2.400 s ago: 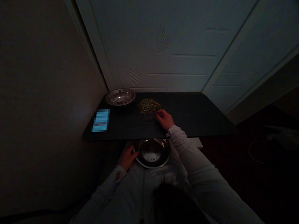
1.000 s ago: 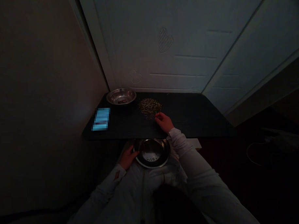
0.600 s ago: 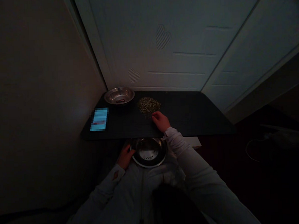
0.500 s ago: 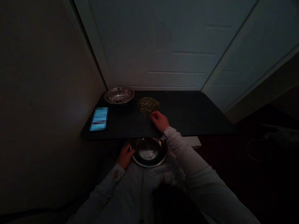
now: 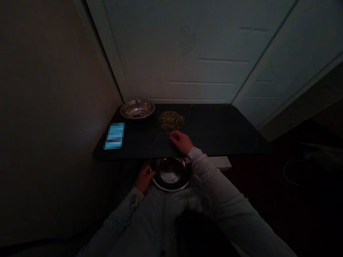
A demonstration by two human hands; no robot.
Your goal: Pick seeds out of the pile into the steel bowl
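Note:
A pile of small mixed grains or beans (image 5: 171,120), light and dark, lies on the dark tabletop (image 5: 222,130). Just in front of the pile is my right hand (image 5: 181,141), its fingers bent and tips together near a few loose grains. Whatever it may pinch is too small to make out. My left hand (image 5: 144,179) grips the left rim of a metal bowl (image 5: 173,189) on my lap, under the table's front edge. Several small dark bits sit in that bowl. It is dim, so fine detail is lost.
A second metal bowl (image 5: 137,109) with a label inside stands at the table's back left. Near the left edge lies a bright, blurred-out phone-like screen (image 5: 114,136). A white panel (image 5: 169,65) with heart patterns rises behind the table. A pale cable (image 5: 285,173) is at right.
My right hand has drawn slightly toward me and left, away from the pile. My left hand and the lap bowl look the same.

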